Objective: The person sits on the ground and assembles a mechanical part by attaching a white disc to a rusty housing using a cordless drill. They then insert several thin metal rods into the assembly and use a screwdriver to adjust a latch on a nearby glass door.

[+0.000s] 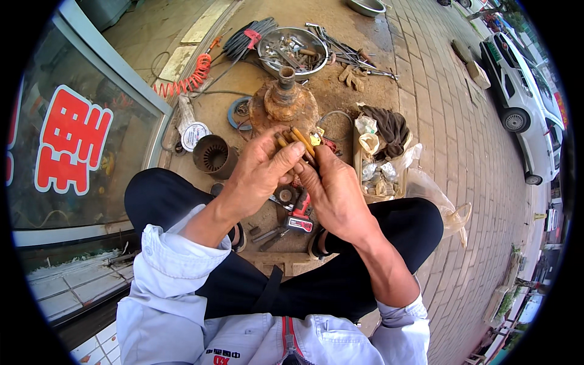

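My left hand (267, 164) and my right hand (334, 194) meet at the middle, both closed on a bunch of small yellowish-brown rod-like pieces (299, 137); fingers hide their lower ends. Just behind them stands a rusty round metal flange (261, 106) with an upright hollow shaft (286, 76). A dark metal cylinder with inner slots (214, 159) sits left of my left hand. Below my hands lies a red and black cordless power tool (301, 216), beside small dark round parts (286, 194) and hand tools (274, 240) on the ground.
Behind are a metal basin of parts (264, 52), cable (240, 42), red coiled hose (191, 76), wrenches (353, 55) and gloves (351, 78). Right is a box with rags (389, 131). A glass door (79, 201) borders the left; a white car (517, 91) stands beyond the pavement.
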`<state>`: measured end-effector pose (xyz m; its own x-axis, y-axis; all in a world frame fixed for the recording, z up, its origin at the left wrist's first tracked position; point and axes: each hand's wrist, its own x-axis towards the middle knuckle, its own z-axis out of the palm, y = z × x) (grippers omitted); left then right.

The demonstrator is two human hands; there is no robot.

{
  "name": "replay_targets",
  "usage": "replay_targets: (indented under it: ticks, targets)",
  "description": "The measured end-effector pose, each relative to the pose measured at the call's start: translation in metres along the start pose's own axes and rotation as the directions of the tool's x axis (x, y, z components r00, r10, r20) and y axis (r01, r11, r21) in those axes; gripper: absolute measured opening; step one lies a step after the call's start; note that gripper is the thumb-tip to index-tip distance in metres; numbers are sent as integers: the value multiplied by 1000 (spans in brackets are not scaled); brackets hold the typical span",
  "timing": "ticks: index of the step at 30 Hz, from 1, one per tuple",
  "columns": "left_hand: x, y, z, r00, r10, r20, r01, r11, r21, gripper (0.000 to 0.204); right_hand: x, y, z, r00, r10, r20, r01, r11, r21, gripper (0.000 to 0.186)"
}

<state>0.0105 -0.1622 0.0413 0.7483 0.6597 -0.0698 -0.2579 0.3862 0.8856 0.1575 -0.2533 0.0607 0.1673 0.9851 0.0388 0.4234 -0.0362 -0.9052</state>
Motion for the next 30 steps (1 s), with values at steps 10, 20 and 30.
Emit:
replay_targets:
  ticks: [10, 20, 30]
  targets:
    - [6, -10, 5, 988, 135, -77, -111, 961, 253, 34, -4, -4, 9, 999, -21, -25, 13, 953, -302, 14]
    - [0, 9, 1, 997, -4, -76, 6, 1000, 24, 23, 0, 3, 4, 996, -88, -12, 86, 985, -149, 19]
    - [-2, 19, -4, 992, 119, -31, -120, 992, -29, 21, 2, 0, -12, 984, 124, 124, -176, 678, 714, 39]
